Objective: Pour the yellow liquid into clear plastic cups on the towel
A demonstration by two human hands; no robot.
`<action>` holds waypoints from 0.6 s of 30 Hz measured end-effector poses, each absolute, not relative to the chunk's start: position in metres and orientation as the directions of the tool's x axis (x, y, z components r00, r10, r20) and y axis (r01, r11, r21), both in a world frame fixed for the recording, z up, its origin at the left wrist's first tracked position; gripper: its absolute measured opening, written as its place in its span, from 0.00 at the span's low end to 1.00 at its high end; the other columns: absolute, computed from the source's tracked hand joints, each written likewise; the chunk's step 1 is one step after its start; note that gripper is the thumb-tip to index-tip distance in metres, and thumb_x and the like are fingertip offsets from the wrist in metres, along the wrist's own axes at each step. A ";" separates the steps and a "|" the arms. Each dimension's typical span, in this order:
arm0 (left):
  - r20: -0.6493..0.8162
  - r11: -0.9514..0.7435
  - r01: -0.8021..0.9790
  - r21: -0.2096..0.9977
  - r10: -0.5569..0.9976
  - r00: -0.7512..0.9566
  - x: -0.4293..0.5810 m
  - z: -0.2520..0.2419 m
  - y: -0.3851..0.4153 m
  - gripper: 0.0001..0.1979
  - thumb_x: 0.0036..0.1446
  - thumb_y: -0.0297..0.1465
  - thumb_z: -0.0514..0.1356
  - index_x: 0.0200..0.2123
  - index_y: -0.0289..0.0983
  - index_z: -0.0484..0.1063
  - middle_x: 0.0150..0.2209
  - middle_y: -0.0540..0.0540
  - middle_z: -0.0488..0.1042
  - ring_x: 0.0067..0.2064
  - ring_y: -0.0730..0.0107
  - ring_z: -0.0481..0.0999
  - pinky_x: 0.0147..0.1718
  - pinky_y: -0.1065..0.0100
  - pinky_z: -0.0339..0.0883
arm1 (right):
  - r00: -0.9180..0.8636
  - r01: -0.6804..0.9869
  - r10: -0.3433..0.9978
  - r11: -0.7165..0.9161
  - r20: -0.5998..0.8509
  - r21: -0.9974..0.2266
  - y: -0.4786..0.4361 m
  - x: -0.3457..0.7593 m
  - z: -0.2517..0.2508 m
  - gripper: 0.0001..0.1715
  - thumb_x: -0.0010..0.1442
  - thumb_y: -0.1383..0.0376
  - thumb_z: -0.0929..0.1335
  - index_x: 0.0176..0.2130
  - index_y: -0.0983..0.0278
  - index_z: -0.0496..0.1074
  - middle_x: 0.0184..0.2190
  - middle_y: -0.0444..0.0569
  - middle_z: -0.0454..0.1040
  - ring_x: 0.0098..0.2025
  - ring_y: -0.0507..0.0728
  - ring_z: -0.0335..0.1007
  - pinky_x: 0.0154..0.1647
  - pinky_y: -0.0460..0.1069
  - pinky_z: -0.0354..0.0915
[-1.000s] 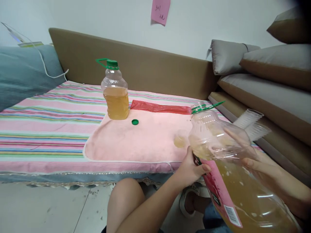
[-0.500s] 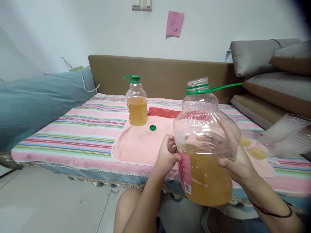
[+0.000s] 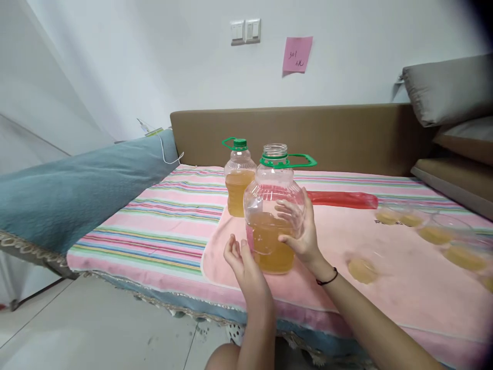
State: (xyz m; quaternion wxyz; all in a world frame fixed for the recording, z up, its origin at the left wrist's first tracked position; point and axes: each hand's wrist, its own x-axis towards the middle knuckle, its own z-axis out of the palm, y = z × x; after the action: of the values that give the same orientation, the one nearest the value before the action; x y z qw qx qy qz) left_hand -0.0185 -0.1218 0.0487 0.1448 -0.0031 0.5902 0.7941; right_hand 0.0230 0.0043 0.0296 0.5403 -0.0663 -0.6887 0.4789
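A large clear plastic bottle (image 3: 275,226) with amber liquid, a green neck ring and handle, and an uncapped mouth stands upright at the pink cloth. My right hand (image 3: 304,234) grips its right side, fingers wrapped behind and thumb in front. Beside its lower left is my left hand (image 3: 241,259), fingers loosely bent and apart; any contact with the bottle is unclear. Behind it stands a second bottle (image 3: 235,187) with a green cap on. To the right, a clear plastic cup (image 3: 362,270) holds a little yellow liquid.
Several more cups (image 3: 435,234) with yellow liquid stand along the right. A red plastic bag (image 3: 342,199) lies behind the bottle. The pink cloth (image 3: 327,288) covers part of the striped bedspread (image 3: 169,226). Cushions (image 3: 450,92) are stacked at the right; a blue armrest (image 3: 96,190) is at left.
The uncapped bottle has moved away from me and down to the cloth. My left hand has loosened from its side. The view has shifted right, and the loose green cap is hidden now.
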 end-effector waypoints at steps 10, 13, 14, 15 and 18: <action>-0.317 -0.174 -0.359 0.917 0.226 -0.921 -0.016 0.050 -0.124 0.31 0.62 0.49 0.52 0.65 0.49 0.48 0.71 0.45 0.50 0.71 0.58 0.51 0.64 0.57 0.60 | -0.426 -0.518 0.605 0.447 0.673 -0.729 0.005 -0.050 0.011 0.71 0.42 0.44 0.78 0.70 0.54 0.40 0.57 0.56 0.67 0.61 0.66 0.65 0.62 0.65 0.61; -0.363 -0.136 -0.404 0.905 0.250 -0.897 -0.015 0.049 -0.125 0.32 0.62 0.51 0.50 0.65 0.52 0.47 0.70 0.47 0.52 0.70 0.58 0.53 0.64 0.54 0.59 | -0.440 -0.521 0.611 0.423 0.658 -0.741 0.002 -0.055 0.008 0.70 0.43 0.44 0.78 0.70 0.55 0.40 0.58 0.57 0.66 0.61 0.66 0.64 0.63 0.64 0.61; -0.367 -0.131 -0.409 0.903 0.258 -0.893 -0.014 0.048 -0.125 0.32 0.61 0.51 0.50 0.65 0.52 0.46 0.70 0.47 0.52 0.70 0.58 0.53 0.64 0.54 0.59 | -0.448 -0.517 0.611 0.419 0.653 -0.746 0.002 -0.055 0.008 0.70 0.43 0.44 0.78 0.70 0.55 0.41 0.59 0.57 0.65 0.61 0.66 0.63 0.63 0.64 0.61; -0.367 -0.129 -0.410 0.903 0.263 -0.892 -0.014 0.047 -0.126 0.32 0.61 0.51 0.50 0.65 0.52 0.46 0.70 0.47 0.51 0.71 0.58 0.53 0.64 0.54 0.58 | -0.456 -0.509 0.609 0.419 0.649 -0.752 0.003 -0.054 0.007 0.70 0.43 0.44 0.78 0.70 0.55 0.41 0.60 0.58 0.64 0.62 0.66 0.63 0.63 0.64 0.61; -0.354 -0.134 -0.397 0.908 0.261 -0.898 -0.012 0.043 -0.125 0.31 0.62 0.49 0.50 0.65 0.51 0.46 0.71 0.46 0.50 0.71 0.59 0.51 0.65 0.54 0.56 | -0.474 -0.469 0.604 0.443 0.641 -0.764 0.004 -0.051 0.006 0.69 0.44 0.43 0.77 0.70 0.55 0.40 0.64 0.59 0.58 0.64 0.66 0.60 0.64 0.65 0.59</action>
State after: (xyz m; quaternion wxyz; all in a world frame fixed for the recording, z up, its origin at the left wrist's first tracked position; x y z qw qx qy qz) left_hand -0.0115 -0.1249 0.0429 0.2188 -0.0547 0.6204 0.7512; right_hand -0.0505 0.0044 0.0057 0.5106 -0.0496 -0.6789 0.5253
